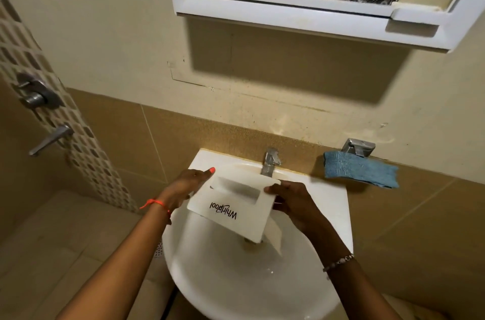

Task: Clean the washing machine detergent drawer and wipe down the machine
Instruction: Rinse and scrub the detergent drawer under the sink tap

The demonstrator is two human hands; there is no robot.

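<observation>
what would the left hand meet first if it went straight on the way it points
The left hand holds the detergent drawer, so that first; beyond it probably the tap, depth unclear.

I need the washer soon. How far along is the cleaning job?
Done: the detergent drawer is out of the machine, over the sink. In hand: the left hand and right hand hold it below the tap; no running water shows. Left: washing it, refitting it, wiping the machine, which is out of view; the blue cloth lies untouched beside the sink.
</observation>
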